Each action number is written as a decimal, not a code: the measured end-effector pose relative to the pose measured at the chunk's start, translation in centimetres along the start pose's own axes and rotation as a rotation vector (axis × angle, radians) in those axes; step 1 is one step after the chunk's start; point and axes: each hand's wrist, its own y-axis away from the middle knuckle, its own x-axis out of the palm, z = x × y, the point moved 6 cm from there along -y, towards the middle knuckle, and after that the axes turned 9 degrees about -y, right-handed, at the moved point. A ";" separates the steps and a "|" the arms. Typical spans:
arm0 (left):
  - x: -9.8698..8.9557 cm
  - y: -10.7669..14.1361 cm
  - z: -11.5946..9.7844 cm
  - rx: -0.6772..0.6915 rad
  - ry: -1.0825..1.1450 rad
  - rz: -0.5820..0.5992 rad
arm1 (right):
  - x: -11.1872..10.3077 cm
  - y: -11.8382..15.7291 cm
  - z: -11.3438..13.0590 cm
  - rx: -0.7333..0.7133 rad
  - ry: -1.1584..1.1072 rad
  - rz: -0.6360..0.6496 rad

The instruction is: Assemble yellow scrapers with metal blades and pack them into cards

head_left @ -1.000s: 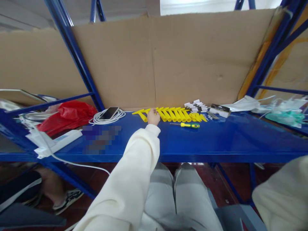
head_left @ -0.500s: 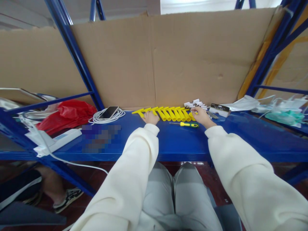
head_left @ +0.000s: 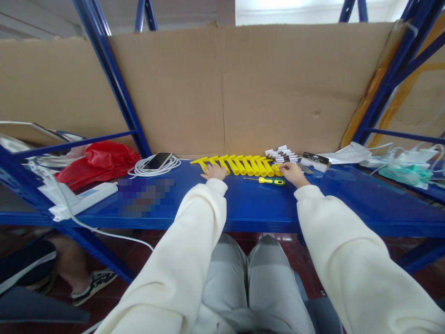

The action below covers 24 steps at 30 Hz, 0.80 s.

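Note:
Several yellow T-shaped pieces (head_left: 247,166) lie side by side in a row on the blue table (head_left: 257,204). My left hand (head_left: 213,172) rests at the row's left end, its fingers spread over the leftmost pieces. At the right end, my right hand (head_left: 291,173) has its fingertips together by a small yellow part (head_left: 277,169); what they hold, if anything, is too small to name. A yellow and green screwdriver (head_left: 271,181) lies in front of the row. Behind my right hand is a pile of white-tagged items (head_left: 282,153).
Left of the row are a coiled white cable (head_left: 153,173) with a phone (head_left: 160,160) on it, a red bag (head_left: 100,162) and a white power strip (head_left: 92,197). A black and white box (head_left: 315,161) lies at right. Cardboard (head_left: 271,88) stands behind.
The fingers of my left hand have spread and shifted slightly left. My right hand has moved a little; its fingertips are lower, at the right end of the row.

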 end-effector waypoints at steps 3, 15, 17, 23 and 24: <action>-0.4 -0.2 0.4 -0.071 0.011 -0.025 | -0.1 0.0 0.0 0.009 0.016 0.004; -0.8 -1.5 2.8 -0.152 0.108 -0.095 | -0.2 -0.1 0.0 -0.007 -0.024 -0.016; -1.2 -1.4 3.1 -0.160 0.118 -0.157 | -0.2 0.0 0.0 -0.002 -0.028 -0.022; -1.9 -1.8 4.0 -0.216 0.224 -0.221 | -0.2 0.0 0.3 -0.003 -0.023 -0.021; -1.9 -1.9 4.1 -0.216 0.267 -0.221 | -0.2 0.0 0.3 -0.001 -0.017 -0.017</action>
